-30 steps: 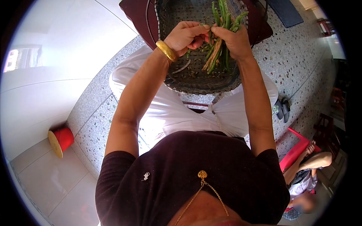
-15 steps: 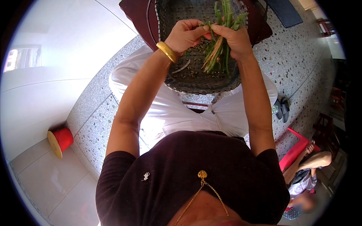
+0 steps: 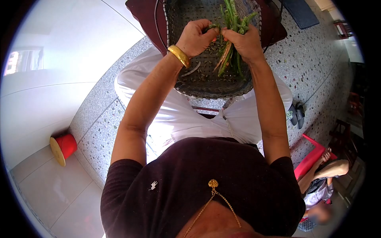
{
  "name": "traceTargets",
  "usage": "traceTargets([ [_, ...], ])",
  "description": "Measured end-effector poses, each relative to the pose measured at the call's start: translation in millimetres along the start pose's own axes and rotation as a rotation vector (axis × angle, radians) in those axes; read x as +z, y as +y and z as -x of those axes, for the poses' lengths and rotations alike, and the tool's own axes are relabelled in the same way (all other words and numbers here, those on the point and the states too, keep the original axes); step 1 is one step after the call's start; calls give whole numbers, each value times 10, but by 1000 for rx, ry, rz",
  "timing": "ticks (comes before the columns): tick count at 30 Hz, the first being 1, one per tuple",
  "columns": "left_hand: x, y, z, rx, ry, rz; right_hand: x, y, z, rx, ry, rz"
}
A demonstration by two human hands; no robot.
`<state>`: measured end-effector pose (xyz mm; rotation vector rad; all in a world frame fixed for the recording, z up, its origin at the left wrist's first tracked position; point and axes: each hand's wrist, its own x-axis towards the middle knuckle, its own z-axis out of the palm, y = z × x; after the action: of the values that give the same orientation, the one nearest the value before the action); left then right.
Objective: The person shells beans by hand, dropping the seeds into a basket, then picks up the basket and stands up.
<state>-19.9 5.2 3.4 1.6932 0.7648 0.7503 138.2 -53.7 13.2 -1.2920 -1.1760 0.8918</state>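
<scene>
My right hand (image 3: 245,43) is closed round a bunch of long green stalks (image 3: 227,65), some of them brownish, with leafy ends at the top. My left hand (image 3: 197,38), with a gold bangle at the wrist, pinches a small green piece (image 3: 215,26) between thumb and fingers. A narrow gap separates the two thumbs. Both hands are above a dark woven basket (image 3: 214,95) by my knees. Many small bits (image 3: 204,75) and a pale curved strip (image 3: 192,69) lie in its bottom.
A dark red surface (image 3: 145,20) is under the basket. At left, a red spool-like object (image 3: 65,146) lies by the white wall. To the right are black slippers (image 3: 295,115), a blue mat (image 3: 301,14), and another person (image 3: 321,186) near a pink chair (image 3: 311,158).
My left hand has drawn slightly left, away from the right hand, with the green piece in its fingers. The bunch has shifted a little in my right hand.
</scene>
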Motion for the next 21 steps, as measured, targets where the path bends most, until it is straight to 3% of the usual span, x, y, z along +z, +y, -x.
traceTargets([
  [4, 9, 26, 10, -4, -19, 52, 12, -40, 16, 20, 24, -41],
  [15, -63, 197, 1, -195, -246, 764, -84, -97, -20, 97, -96, -525],
  [21, -99, 181, -8, -299, -253, 827, -38, -114, 13, 68, -56, -396],
])
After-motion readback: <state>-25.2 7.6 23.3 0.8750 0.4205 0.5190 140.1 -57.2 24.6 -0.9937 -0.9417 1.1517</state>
